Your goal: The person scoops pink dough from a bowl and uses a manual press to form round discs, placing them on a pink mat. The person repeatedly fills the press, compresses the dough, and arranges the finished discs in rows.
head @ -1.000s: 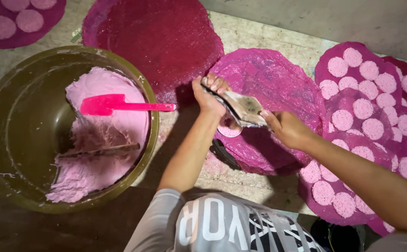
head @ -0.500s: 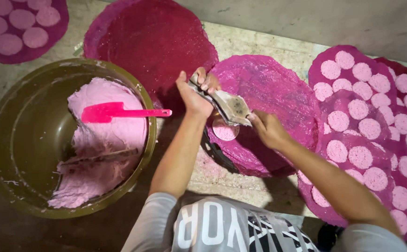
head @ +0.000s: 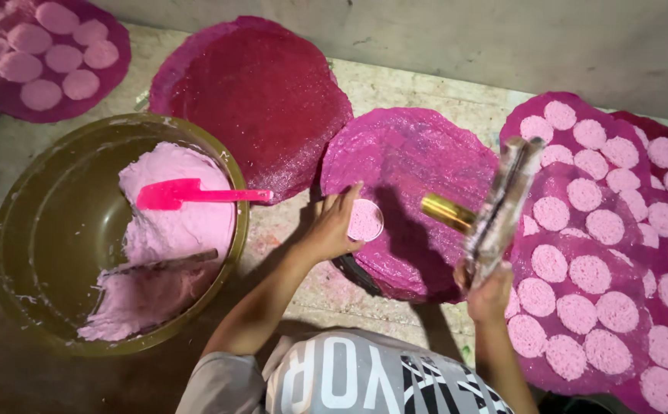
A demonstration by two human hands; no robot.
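My left hand point(head: 332, 225) grips a small round mould point(head: 365, 220) filled with pink paste, holding it against the left edge of a bare magenta round mat point(head: 418, 157). My right hand point(head: 490, 293) is off to the right and holds a flat metal scraper point(head: 500, 205) upright. A golden cylinder point(head: 446, 212) sticks out beside the blade. The scraper hangs between the bare mat and a purple mat point(head: 564, 238) covered with several round pink cakes.
An olive-green bowl point(head: 39, 230) at the left holds pink paste point(head: 177, 230), a pink spatula point(head: 196, 194) and a dark stick. A bare dark red mat point(head: 261, 92) lies behind. Another mat with pink cakes point(head: 42, 54) is at the top left. A wall runs along the back.
My hands were together, the scraper drawn across the mould. They have since parted: the left brought the mould down to the mat, and the right lifted the scraper away to the right.
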